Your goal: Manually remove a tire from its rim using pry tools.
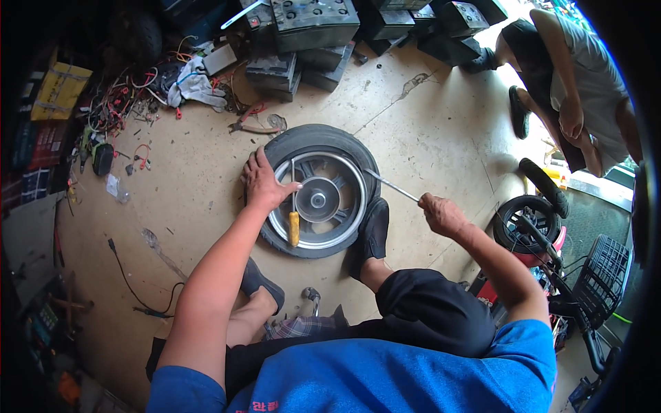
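A wheel with a silver rim (348, 227) and black tire (317, 138) lies flat on the floor. My left hand (267, 180) rests on its upper left side, fingers spread over the tire, thumb touching a lever with a yellow handle (294, 229) that lies across the rim. My right hand (441, 213) is closed on a long metal rod (392, 184) reaching to the tire's upper right edge; its tip is too small to make out clearly. My right shoe (372, 227) is against the tire's right side.
Stacked black batteries (313, 24) stand at the top; tangled wires (138, 89) and pliers (248, 118) lie left of them. A co-worker (575, 82) is at upper right, above another wheel (527, 224) and a scooter's basket (601, 279). A cable (138, 282) runs across the floor at lower left.
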A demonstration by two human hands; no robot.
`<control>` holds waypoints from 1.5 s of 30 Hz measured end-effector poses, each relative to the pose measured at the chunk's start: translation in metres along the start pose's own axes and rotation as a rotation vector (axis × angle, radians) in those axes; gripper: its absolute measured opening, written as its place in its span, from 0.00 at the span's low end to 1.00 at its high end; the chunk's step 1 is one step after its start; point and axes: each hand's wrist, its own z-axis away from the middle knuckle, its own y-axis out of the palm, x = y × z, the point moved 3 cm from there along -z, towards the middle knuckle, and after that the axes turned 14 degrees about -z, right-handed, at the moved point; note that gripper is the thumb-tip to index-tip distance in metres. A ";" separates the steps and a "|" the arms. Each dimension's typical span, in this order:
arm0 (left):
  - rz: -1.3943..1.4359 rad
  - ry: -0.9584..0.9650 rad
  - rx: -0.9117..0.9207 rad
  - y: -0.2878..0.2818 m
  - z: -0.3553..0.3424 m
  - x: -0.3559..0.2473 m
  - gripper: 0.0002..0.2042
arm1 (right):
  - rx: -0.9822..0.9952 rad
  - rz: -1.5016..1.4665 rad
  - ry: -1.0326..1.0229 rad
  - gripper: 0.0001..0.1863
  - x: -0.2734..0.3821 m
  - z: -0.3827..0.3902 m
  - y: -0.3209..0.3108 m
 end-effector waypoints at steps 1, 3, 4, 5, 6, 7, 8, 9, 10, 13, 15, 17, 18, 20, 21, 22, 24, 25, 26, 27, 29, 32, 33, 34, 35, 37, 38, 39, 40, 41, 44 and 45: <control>0.010 0.002 0.010 0.000 0.000 -0.001 0.64 | -0.031 -0.015 0.016 0.07 0.004 0.002 0.005; 0.012 -0.012 0.052 0.001 -0.001 -0.005 0.65 | -0.080 -0.055 0.045 0.08 0.005 0.005 0.013; 0.007 0.001 0.053 0.002 0.001 -0.006 0.65 | -0.088 -0.061 0.053 0.08 0.003 0.006 0.015; 0.008 -0.003 0.042 0.001 0.001 -0.005 0.65 | -0.086 -0.096 0.048 0.09 0.000 0.005 0.017; 0.008 -0.008 0.031 0.002 0.001 -0.004 0.65 | -0.083 -0.131 0.041 0.10 -0.002 0.001 0.019; -0.010 -0.011 0.021 0.001 0.002 -0.003 0.64 | -0.081 -0.148 0.064 0.12 -0.001 -0.004 0.018; -0.015 -0.007 0.025 0.001 0.001 -0.002 0.64 | -0.081 -0.154 0.068 0.12 -0.003 -0.009 0.012; -0.017 -0.006 0.024 0.001 0.000 0.000 0.65 | -0.050 -0.158 0.053 0.13 -0.005 -0.018 0.006; -0.014 -0.006 0.024 0.002 0.001 -0.001 0.66 | -0.017 -0.159 0.040 0.14 -0.010 -0.027 -0.001; -0.016 0.003 0.029 0.004 -0.003 -0.008 0.66 | 0.066 -0.040 -0.047 0.18 -0.040 -0.060 -0.021; -0.015 0.006 0.033 0.004 -0.003 -0.011 0.66 | 0.145 0.023 -0.077 0.18 -0.043 -0.078 -0.033; -0.026 0.001 0.047 0.003 -0.003 -0.012 0.66 | 0.219 0.067 -0.102 0.18 -0.037 -0.093 -0.042; -0.024 -0.002 0.053 0.003 -0.001 -0.013 0.66 | 0.242 0.117 -0.025 0.18 -0.036 -0.093 -0.043; -0.033 0.004 0.036 -0.001 -0.003 -0.009 0.65 | 0.222 0.134 0.050 0.19 -0.013 -0.079 -0.034; -0.038 0.012 0.017 -0.002 -0.001 -0.007 0.65 | 0.149 0.119 0.100 0.20 0.005 -0.061 -0.016; -0.036 0.008 0.015 -0.001 0.000 -0.004 0.65 | 0.072 0.106 0.156 0.21 0.025 -0.047 -0.002; -0.046 0.010 0.024 0.005 0.002 0.006 0.65 | 0.200 0.018 0.196 0.23 0.044 -0.048 0.002; -0.056 -0.006 0.039 0.007 0.002 0.006 0.65 | 0.303 -0.161 0.274 0.24 0.053 -0.057 -0.017; -0.046 -0.006 0.061 0.007 0.004 0.001 0.64 | 0.419 -0.615 0.601 0.22 0.053 -0.055 -0.030; -0.039 -0.006 0.044 0.006 0.001 -0.002 0.64 | 0.511 -0.935 0.655 0.20 0.037 -0.061 -0.034; -0.030 -0.001 0.038 0.006 -0.002 -0.005 0.64 | 0.582 -1.331 0.740 0.16 0.021 -0.059 -0.030; -0.012 0.004 0.022 -0.009 -0.005 -0.010 0.64 | 0.467 -1.290 0.751 0.13 0.024 -0.065 -0.036; -0.036 -0.011 0.028 -0.007 0.000 -0.010 0.64 | 0.505 -1.307 0.759 0.10 0.018 -0.073 -0.039; -0.056 -0.021 0.025 -0.006 0.000 -0.010 0.63 | 0.570 -1.333 0.786 0.07 0.015 -0.083 -0.047; -0.048 -0.011 0.016 -0.003 0.000 -0.013 0.63 | 0.610 -1.321 0.810 0.07 0.010 -0.094 -0.054; -0.037 -0.026 0.044 0.001 -0.002 -0.016 0.63 | 0.649 -1.297 0.866 0.08 0.009 -0.103 -0.057; -0.032 -0.028 0.035 -0.001 -0.001 -0.015 0.63 | 0.646 -1.289 0.860 0.08 0.021 -0.101 -0.051; -0.032 -0.024 0.044 -0.003 -0.002 -0.015 0.64 | 0.555 -1.305 0.872 0.07 0.031 -0.094 -0.040; -0.032 -0.021 0.055 -0.005 0.000 -0.015 0.64 | 0.467 -1.319 0.886 0.07 0.047 -0.084 -0.027; -0.028 -0.016 0.048 -0.005 0.001 -0.012 0.65 | 0.280 -1.182 0.885 0.10 0.065 -0.076 -0.009; -0.052 -0.048 0.024 0.003 0.006 0.005 0.63 | -0.056 -0.755 0.875 0.16 0.149 -0.069 0.039; -0.053 -0.049 0.036 0.001 0.006 0.005 0.63 | -0.111 -0.740 0.829 0.17 0.164 -0.066 0.057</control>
